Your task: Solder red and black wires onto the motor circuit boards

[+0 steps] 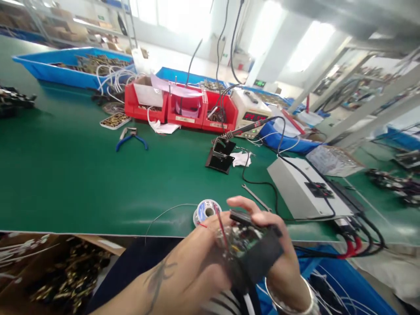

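Over the table's front edge, both hands hold a black housing with an exposed green circuit board (243, 245), tilted in the air. My left hand (200, 258) closes on its left side, its fingers partly blurred. Around the right side wraps my right hand (285, 258), thumb and fingers at the top edge. A thin red wire stands up beside the board, and a white cable hangs below. Just behind my left hand, a solder spool (200, 215) sits on the green table, a loose strand trailing left. An open-end wrench (257, 198) lies beyond my right hand.
A soldering iron (247, 128) rests in a black stand (220, 162). Blue-handled pliers (131, 138) lie left, near red bins (187, 118) and a power supply (251, 111). A grey box (303, 188) with cables stands right. Blue trays (42, 72) line the back.
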### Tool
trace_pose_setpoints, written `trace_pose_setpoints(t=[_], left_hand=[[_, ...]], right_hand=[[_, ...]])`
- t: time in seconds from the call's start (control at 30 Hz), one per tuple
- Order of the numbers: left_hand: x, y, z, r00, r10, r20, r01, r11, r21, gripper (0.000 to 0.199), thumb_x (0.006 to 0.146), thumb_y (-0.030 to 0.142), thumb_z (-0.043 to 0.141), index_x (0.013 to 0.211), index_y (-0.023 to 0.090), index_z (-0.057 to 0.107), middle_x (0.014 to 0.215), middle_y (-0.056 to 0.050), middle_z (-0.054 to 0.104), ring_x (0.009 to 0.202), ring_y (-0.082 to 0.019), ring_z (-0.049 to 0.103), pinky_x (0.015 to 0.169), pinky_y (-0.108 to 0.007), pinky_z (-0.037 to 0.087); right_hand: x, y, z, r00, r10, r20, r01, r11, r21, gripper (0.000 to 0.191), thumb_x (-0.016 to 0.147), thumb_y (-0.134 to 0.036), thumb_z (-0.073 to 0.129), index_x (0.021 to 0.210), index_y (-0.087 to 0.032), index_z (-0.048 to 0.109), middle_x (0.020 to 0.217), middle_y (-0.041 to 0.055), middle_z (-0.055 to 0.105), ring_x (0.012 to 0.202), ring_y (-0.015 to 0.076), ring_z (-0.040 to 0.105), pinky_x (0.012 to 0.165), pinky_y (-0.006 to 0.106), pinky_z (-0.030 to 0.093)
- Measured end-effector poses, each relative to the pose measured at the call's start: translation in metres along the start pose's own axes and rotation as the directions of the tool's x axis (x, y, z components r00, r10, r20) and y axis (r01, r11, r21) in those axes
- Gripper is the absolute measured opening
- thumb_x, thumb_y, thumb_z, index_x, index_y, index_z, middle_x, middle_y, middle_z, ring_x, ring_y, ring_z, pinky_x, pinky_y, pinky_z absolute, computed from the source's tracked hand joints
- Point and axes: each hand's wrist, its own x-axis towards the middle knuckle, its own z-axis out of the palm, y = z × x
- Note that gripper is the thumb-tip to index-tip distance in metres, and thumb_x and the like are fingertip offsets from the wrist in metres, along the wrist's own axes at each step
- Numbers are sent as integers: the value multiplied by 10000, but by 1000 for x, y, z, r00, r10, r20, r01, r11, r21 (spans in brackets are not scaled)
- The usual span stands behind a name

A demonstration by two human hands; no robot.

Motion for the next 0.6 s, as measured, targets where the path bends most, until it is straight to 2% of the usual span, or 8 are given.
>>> trace_pose_setpoints(t=[0.07,0.1,0.2,0.27,0.3,0.4,0.5,0.6], left_hand=[[10,-6,4,996,2,-89,-19,981,-195,541,1016,582,597,1475,297,607,1511,-62,644,1393,-259,623,1203,-348,487],[13,-9,4,991,-23,-135,-20,951,-308,523,993,585,644,1438,311,622,1463,-59,680,1336,-255,663,1152,-335,534],[16,-15,1,971,-143,-190,-1,796,-605,519,874,539,829,1310,324,648,1309,-39,754,1165,-231,742,970,-276,614],[16,-16,-2,962,-180,-206,-8,733,-680,517,831,488,887,1260,313,657,1236,-27,767,1098,-202,753,909,-237,613],[17,-16,-3,956,-187,-227,-19,730,-684,522,816,474,904,1248,307,662,1218,-23,766,1095,-193,749,907,-226,607],[19,-17,-6,930,-206,-305,-49,752,-657,561,797,477,920,1264,298,667,1236,-27,753,1154,-191,722,933,-213,587],[23,-18,-7,929,-259,-263,1,714,-700,626,801,563,890,1303,268,661,1279,-63,736,1105,-199,727,914,-235,590],[26,-19,-8,915,-327,-234,78,714,-696,725,743,629,904,1310,258,645,1253,-69,729,1038,-210,724,868,-272,605]], right_hand=[[22,6,11,1000,2,7,-1,996,-85,476,975,-343,700,1421,-453,575,1393,10,637,1325,147,627,1068,269,584],[31,7,13,1000,14,15,-12,991,-133,556,943,-286,745,1448,-445,575,1390,14,623,1317,125,613,1066,221,562],[56,3,6,983,99,156,-65,977,-205,630,839,-211,840,1402,-420,649,1274,18,662,1047,99,676,869,164,590],[78,4,-7,956,167,242,-122,974,-192,548,787,-297,889,1308,-347,727,1161,31,709,864,105,677,774,201,609],[91,9,-16,953,198,229,-159,972,-176,540,771,-389,902,1280,-308,740,1115,37,718,812,107,667,740,215,608],[135,37,-44,952,297,-68,-304,944,-125,616,874,-599,768,1355,-241,627,973,14,670,706,74,585,648,196,551],[175,77,-67,862,421,-281,-455,889,-62,471,955,-550,694,1223,-170,615,885,-6,614,641,62,532,567,185,490],[203,111,-76,767,525,-369,-562,827,7,377,1026,-503,605,1099,-134,622,853,-5,595,635,65,519,553,193,480]])
